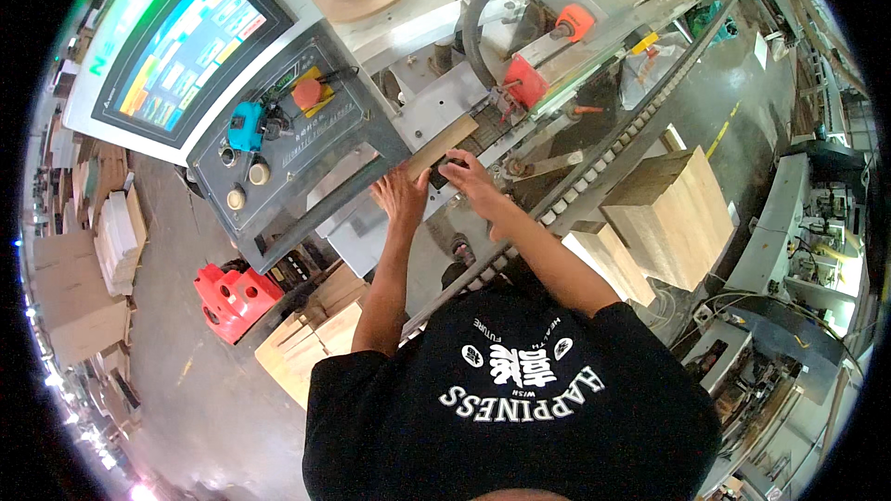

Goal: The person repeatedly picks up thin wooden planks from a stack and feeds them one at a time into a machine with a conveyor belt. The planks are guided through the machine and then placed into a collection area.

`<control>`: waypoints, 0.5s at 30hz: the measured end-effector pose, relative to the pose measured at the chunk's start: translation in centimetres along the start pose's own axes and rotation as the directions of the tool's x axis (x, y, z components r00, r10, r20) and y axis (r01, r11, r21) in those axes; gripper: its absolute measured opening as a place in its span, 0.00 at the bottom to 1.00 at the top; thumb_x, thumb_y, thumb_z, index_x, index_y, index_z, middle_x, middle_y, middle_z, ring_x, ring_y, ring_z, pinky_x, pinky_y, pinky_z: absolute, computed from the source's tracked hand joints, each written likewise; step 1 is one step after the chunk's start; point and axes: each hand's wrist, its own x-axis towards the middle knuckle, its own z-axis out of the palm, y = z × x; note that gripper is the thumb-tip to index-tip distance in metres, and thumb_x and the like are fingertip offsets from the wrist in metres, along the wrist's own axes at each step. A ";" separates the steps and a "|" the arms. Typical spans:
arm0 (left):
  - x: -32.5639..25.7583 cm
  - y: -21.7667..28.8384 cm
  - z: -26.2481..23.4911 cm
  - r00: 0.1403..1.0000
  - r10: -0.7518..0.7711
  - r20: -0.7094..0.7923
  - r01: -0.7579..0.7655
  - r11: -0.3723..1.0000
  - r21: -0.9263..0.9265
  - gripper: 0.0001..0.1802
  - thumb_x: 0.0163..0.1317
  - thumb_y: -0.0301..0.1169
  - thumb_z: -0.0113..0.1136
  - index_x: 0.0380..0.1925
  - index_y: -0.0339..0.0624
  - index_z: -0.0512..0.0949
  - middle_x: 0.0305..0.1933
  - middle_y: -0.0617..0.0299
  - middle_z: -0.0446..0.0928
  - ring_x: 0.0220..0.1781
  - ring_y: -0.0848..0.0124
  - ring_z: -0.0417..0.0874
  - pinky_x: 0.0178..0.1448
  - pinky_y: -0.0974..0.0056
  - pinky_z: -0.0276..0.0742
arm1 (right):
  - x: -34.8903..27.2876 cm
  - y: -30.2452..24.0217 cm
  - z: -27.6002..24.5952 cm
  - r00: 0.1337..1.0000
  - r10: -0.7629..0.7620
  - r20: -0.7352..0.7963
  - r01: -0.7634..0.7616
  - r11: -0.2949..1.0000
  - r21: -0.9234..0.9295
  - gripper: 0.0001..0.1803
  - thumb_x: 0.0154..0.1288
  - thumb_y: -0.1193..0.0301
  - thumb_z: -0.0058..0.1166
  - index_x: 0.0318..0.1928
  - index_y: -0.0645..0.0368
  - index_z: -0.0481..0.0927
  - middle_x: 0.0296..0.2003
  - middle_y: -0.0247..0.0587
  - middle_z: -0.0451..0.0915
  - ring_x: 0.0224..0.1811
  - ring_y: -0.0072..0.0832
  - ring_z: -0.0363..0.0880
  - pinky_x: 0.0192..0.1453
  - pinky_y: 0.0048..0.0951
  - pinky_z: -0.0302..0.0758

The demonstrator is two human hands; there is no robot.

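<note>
A narrow light wooden strip (447,142) lies lengthwise on the machine's grey bed (371,232). My left hand (401,197) holds its near end, with the fingers over the wood and the thumb on the right side. Just to the right, my right hand (473,184) is closed, its fingers curled beside the strip at a small dark part of the bed. What lies between those fingertips is hidden. Ahead of the strip's far end sits a red guard (525,82) among the machine's fittings.
A control panel (288,144) with a lit screen (190,46) and a red stop button (306,91) stands at the left. A chain conveyor (594,172) runs along the right. Wooden blocks (673,218) are stacked beyond it. A red machine part (237,301) and wood pieces (311,334) sit lower left.
</note>
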 end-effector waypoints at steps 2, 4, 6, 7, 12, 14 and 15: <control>-0.3 -0.9 0.3 0.999 0.004 -0.036 -0.002 0.998 0.057 0.40 0.66 0.55 0.71 0.73 0.48 0.73 0.68 0.43 0.71 0.73 0.43 0.67 0.84 0.36 0.49 | 0.5 0.0 2.9 0.994 -0.106 -0.037 0.102 0.990 -0.094 0.35 0.72 0.54 0.71 0.72 0.51 0.72 0.75 0.46 0.66 0.85 0.36 0.57 0.85 0.39 0.60; -1.0 -2.3 0.4 0.993 0.049 -0.108 -0.033 0.989 0.145 0.41 0.66 0.56 0.71 0.73 0.48 0.73 0.65 0.44 0.72 0.71 0.44 0.68 0.82 0.36 0.50 | 1.8 0.8 3.5 0.986 -0.160 -0.036 0.159 0.987 -0.016 0.36 0.72 0.53 0.71 0.72 0.52 0.72 0.79 0.47 0.59 0.87 0.35 0.50 0.87 0.39 0.55; -2.2 -4.1 -0.7 1.000 -0.013 -0.006 0.013 0.996 0.083 0.47 0.65 0.55 0.73 0.78 0.44 0.67 0.81 0.47 0.59 0.83 0.44 0.54 0.86 0.36 0.43 | 2.3 1.4 2.9 0.989 -0.149 -0.003 0.149 0.989 0.017 0.35 0.72 0.52 0.70 0.71 0.52 0.74 0.82 0.49 0.51 0.89 0.35 0.45 0.89 0.39 0.49; -2.6 -4.9 -1.4 0.998 -0.040 0.046 0.037 0.998 0.054 0.51 0.64 0.54 0.74 0.80 0.43 0.64 0.88 0.48 0.52 0.89 0.44 0.47 0.87 0.36 0.40 | 2.5 1.6 2.6 0.989 -0.147 0.012 0.146 0.989 0.033 0.34 0.72 0.51 0.70 0.70 0.52 0.74 0.84 0.50 0.48 0.89 0.35 0.42 0.90 0.40 0.46; -4.3 -7.8 -2.5 0.985 -0.136 0.106 0.130 0.990 0.062 0.54 0.64 0.55 0.75 0.81 0.38 0.61 0.88 0.47 0.52 0.88 0.43 0.49 0.88 0.35 0.40 | 1.6 1.0 3.1 0.990 -0.133 -0.042 0.136 0.987 0.080 0.32 0.73 0.50 0.68 0.69 0.50 0.77 0.85 0.49 0.45 0.88 0.39 0.47 0.89 0.41 0.45; -3.7 -7.4 -1.9 0.997 -0.058 0.046 0.056 0.998 0.040 0.52 0.65 0.54 0.74 0.80 0.37 0.61 0.87 0.44 0.53 0.88 0.42 0.49 0.87 0.35 0.42 | 2.2 1.5 2.2 0.986 -0.152 -0.069 0.158 0.983 0.090 0.31 0.73 0.49 0.68 0.68 0.50 0.78 0.86 0.50 0.42 0.88 0.39 0.48 0.88 0.42 0.46; -3.4 -7.1 -1.5 0.997 -0.058 0.056 0.057 0.998 0.016 0.51 0.66 0.55 0.72 0.80 0.39 0.63 0.87 0.43 0.54 0.87 0.39 0.50 0.87 0.33 0.41 | 2.4 1.6 1.7 0.983 -0.165 -0.077 0.172 0.980 0.102 0.31 0.73 0.49 0.68 0.67 0.51 0.78 0.87 0.49 0.43 0.88 0.38 0.48 0.88 0.42 0.47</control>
